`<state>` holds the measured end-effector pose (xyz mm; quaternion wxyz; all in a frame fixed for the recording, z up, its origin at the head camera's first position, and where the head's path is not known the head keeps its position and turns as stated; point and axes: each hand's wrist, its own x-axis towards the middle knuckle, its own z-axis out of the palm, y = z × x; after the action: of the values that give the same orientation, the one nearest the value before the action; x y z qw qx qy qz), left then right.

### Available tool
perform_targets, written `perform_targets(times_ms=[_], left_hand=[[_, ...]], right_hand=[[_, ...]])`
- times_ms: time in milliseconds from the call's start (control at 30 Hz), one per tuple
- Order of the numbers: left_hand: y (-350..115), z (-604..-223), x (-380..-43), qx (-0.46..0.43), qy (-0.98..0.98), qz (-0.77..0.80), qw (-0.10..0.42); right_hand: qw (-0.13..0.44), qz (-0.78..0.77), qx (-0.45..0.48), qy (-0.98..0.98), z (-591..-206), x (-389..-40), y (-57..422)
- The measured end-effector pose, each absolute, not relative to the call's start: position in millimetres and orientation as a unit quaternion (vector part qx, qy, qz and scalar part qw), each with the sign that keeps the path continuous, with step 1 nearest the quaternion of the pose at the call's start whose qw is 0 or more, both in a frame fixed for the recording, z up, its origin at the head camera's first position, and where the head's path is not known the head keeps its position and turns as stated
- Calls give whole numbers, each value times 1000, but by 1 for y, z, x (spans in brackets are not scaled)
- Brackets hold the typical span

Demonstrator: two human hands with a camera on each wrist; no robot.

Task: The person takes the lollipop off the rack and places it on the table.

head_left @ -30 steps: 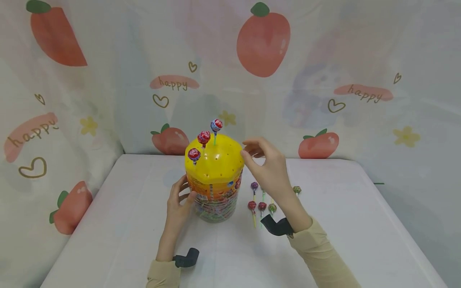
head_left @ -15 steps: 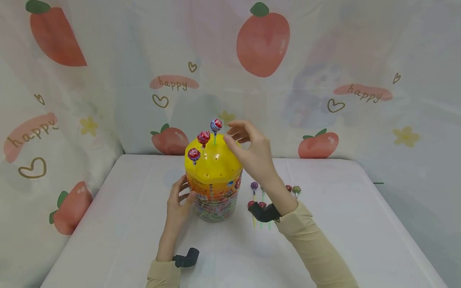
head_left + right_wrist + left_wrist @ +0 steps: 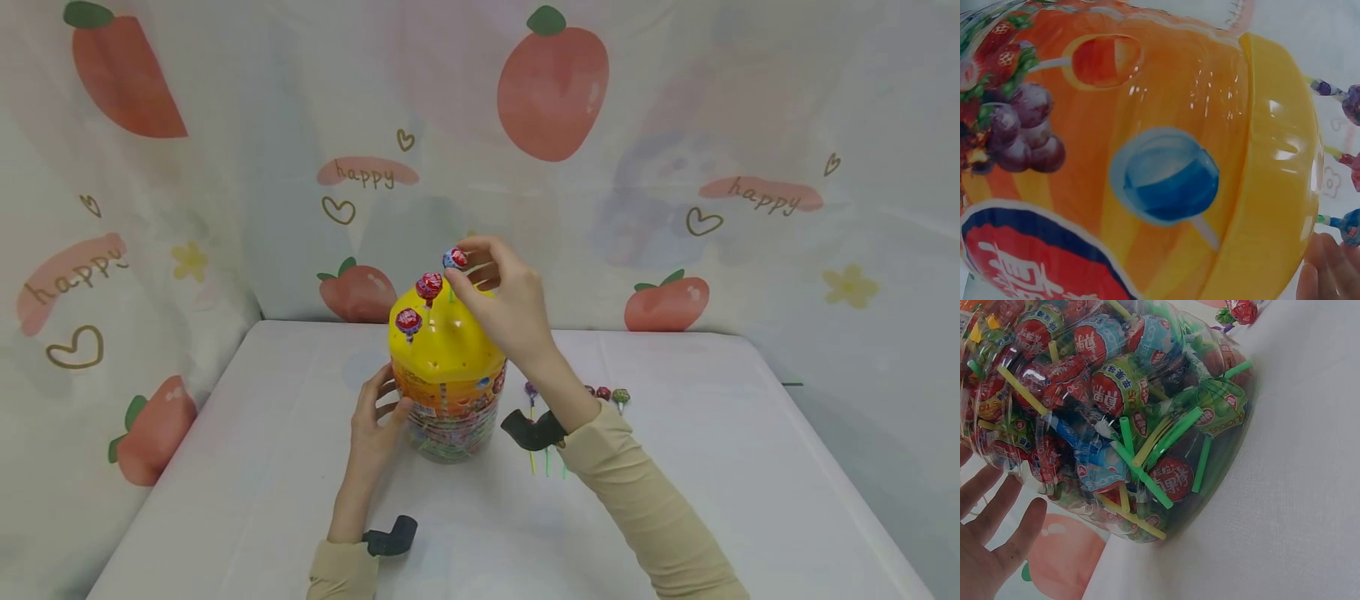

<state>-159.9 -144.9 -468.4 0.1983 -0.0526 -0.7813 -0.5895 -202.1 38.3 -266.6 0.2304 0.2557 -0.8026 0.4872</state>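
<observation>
A large clear candy jar (image 3: 450, 421) with a domed yellow lid (image 3: 442, 337) stands upright on the table. Three wrapped lollipops stick up from the lid: a purple-red one (image 3: 408, 322), a red one (image 3: 429, 287) and a blue one (image 3: 453, 259) at the back. The thumb and fingers of my right hand (image 3: 506, 304) pinch the head of the blue lollipop; in the right wrist view its fingers (image 3: 1332, 265) show beside that candy. My left hand (image 3: 377, 429) rests on the jar's left side, its fingers (image 3: 1019, 534) spread and fairly straight against the plastic.
Several loose lollipops (image 3: 603, 392) lie on the white table (image 3: 285, 467) right of the jar, partly hidden under my right forearm. More lollipops (image 3: 1119, 387) fill the jar. A printed cloth (image 3: 480, 192) hangs behind the table.
My right hand has moved left and slightly up, from the lid's right edge to the blue lollipop, and closed its fingertips on it. My left hand stays on the jar.
</observation>
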Motion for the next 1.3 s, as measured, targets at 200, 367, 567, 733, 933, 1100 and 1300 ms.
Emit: perform_targets(times_ms=[200, 367, 567, 733, 933, 1100, 1300], left_hand=[[-145, -470, -160, -49, -785, -587, 192], [-145, -469, -160, -49, -782, -592, 191], [-147, -469, -161, -55, -779, -594, 193], [-147, -470, -161, -58, -779, -594, 192], [-147, -468, -159, -56, -779, -593, 196], [-147, -467, -159, -58, -777, -596, 194], [-147, -468, -160, -62, -774, -601, 189]], right_hand=[[224, 493, 256, -801, -266, -203, 35], [225, 496, 256, -799, -266, -204, 34], [230, 503, 255, -793, -263, -204, 34], [246, 517, 264, -777, -257, -200, 41], [259, 527, 261, -766, -253, -191, 53], [260, 525, 256, -769, -253, -181, 60], [259, 526, 238, -774, -259, -170, 71]])
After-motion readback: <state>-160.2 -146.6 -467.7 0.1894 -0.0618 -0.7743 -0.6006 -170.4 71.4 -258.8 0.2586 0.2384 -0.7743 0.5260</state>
